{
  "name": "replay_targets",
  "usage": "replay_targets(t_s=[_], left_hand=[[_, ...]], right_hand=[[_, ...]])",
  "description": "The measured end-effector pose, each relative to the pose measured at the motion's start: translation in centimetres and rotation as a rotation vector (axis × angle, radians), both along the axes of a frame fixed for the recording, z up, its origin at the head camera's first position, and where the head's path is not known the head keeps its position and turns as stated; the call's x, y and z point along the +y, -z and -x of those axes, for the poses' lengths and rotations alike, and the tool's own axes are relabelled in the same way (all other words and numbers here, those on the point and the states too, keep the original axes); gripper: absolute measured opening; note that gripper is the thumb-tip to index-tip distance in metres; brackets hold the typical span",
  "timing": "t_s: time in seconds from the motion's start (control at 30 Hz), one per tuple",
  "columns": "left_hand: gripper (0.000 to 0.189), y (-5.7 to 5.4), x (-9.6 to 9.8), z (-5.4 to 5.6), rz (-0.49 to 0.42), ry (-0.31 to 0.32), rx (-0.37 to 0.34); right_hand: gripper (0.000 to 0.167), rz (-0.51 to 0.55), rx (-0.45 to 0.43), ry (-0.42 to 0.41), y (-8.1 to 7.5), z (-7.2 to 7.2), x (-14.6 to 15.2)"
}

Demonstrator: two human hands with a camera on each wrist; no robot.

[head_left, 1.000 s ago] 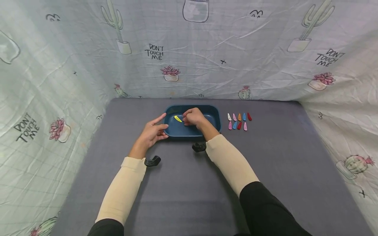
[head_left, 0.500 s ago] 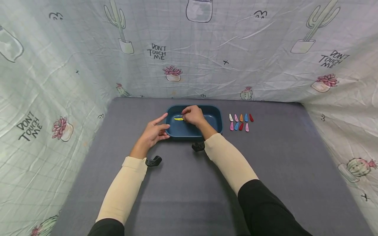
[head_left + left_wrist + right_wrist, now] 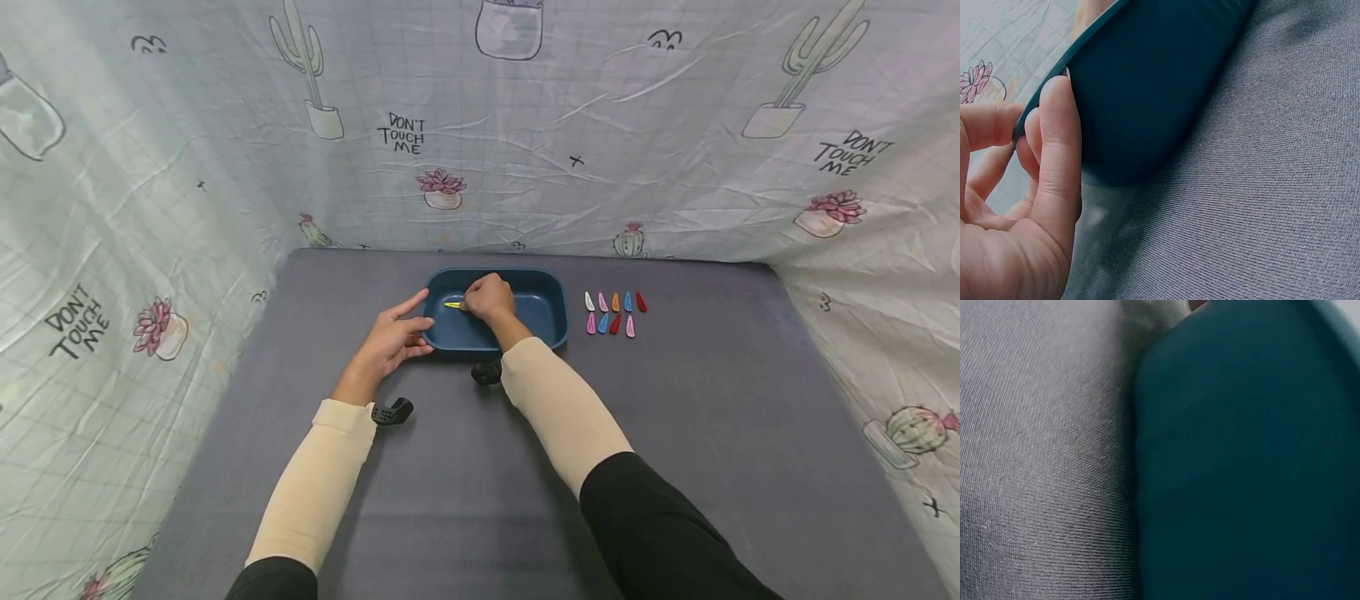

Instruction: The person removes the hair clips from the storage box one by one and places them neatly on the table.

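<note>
A dark blue rectangular tray [image 3: 534,333] stands near the back of the table. My left hand [image 3: 392,335] grips its left end, fingers and thumb at the rim, as the left wrist view shows close up. My right hand [image 3: 491,298] is inside the tray with its fingers curled, pinching a yellow snap hair clip [image 3: 452,305]. Only one end of that clip shows, left of the fingers; the rest is hidden under the hand. In the right wrist view the tray's outer wall [image 3: 1241,456] fills the right side, and the right hand's fingers are out of sight.
Right of the tray, several snap hair clips lie in two rows, among them a white one [image 3: 589,301], an orange one [image 3: 615,302] and a dark red one [image 3: 641,302]. A grey cloth [image 3: 450,500] covers the table. A printed curtain [image 3: 525,208] hangs behind.
The yellow hair clip has turned from slanted to nearly level. My right hand has moved left over it, covering most of it. The left hand stays at the tray's end.
</note>
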State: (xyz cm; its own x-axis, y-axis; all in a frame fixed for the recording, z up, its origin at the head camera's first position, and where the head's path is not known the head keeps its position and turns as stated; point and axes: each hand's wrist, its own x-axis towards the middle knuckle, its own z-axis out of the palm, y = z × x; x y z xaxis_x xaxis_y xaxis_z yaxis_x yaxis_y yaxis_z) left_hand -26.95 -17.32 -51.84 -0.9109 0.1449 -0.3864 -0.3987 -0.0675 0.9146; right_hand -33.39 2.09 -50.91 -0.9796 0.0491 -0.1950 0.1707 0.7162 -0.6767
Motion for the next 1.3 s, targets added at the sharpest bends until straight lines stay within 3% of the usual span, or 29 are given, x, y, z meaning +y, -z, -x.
replay_targets(t_s=[0.27, 0.5, 0.7, 0.93, 1.3], left_hand=[[0.066, 0.1, 0.2, -0.1, 0.012, -0.005, 0.014], [0.066, 0.2, 0.3, -0.1, 0.014, -0.002, 0.007], [0.067, 0.2, 0.1, 0.0, 0.015, -0.004, 0.002], [0.067, 0.1, 0.1, 0.0, 0.010, -0.001, -0.002], [0.068, 0.2, 0.2, -0.1, 0.005, -0.004, 0.002]], right_hand=[[0.009, -0.037, -0.039, 0.055, 0.4, 0.2, -0.2], [0.010, -0.026, -0.021, -0.008, 0.2, 0.1, 0.7], [0.013, 0.121, -0.069, -0.049, -0.1, 0.1, 1.6], [0.012, 0.326, -0.069, -0.022, -0.4, 0.1, 2.6], [0.014, 0.446, -0.050, 0.002, -2.5, -1.2, 4.2]])
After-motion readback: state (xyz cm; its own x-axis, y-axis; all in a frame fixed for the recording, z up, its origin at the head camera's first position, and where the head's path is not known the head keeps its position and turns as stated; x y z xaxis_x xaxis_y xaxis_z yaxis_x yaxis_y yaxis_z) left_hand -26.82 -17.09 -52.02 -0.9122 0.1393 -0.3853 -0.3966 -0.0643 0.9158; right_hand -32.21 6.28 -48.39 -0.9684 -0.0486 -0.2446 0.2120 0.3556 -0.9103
